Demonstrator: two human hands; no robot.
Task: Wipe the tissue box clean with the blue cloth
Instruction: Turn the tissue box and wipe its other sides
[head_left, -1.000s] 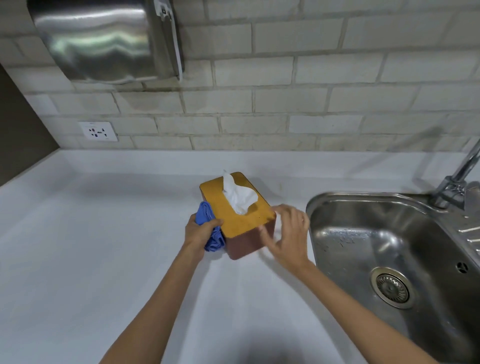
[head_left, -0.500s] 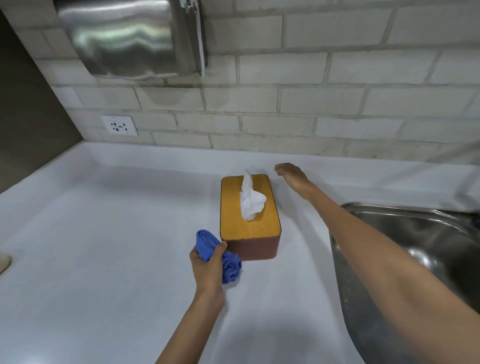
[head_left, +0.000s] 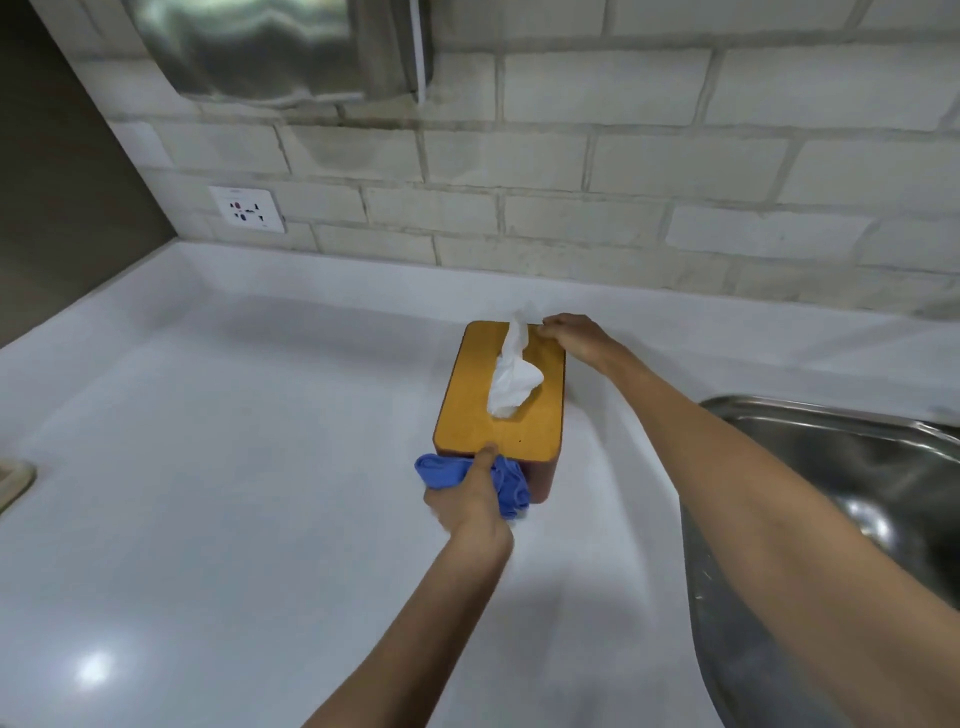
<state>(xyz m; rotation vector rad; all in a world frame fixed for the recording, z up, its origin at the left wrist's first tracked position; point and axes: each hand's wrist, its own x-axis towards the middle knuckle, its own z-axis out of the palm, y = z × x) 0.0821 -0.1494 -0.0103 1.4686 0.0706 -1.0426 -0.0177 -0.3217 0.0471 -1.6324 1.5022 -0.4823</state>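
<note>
The tissue box (head_left: 470, 415), with a yellow wooden lid, dark red sides and a white tissue (head_left: 511, 382) sticking up, stands on the white counter (head_left: 234, 493). My left hand (head_left: 465, 499) grips the bunched blue cloth (head_left: 506, 480) and presses it against the box's near end, thumb touching the lid's edge. My right hand (head_left: 574, 338) reaches over and holds the box at its far right corner.
A steel sink (head_left: 831, 467) lies at the right, close to my right forearm. Behind the counter is a brick wall with a socket (head_left: 248, 209) and a steel dispenser (head_left: 280, 47) above. A beige object (head_left: 13, 480) shows at the left edge.
My left hand has brought the cloth up against the box's near end. My right hand has come from the counter behind the box onto its far corner. The view moved closer.
</note>
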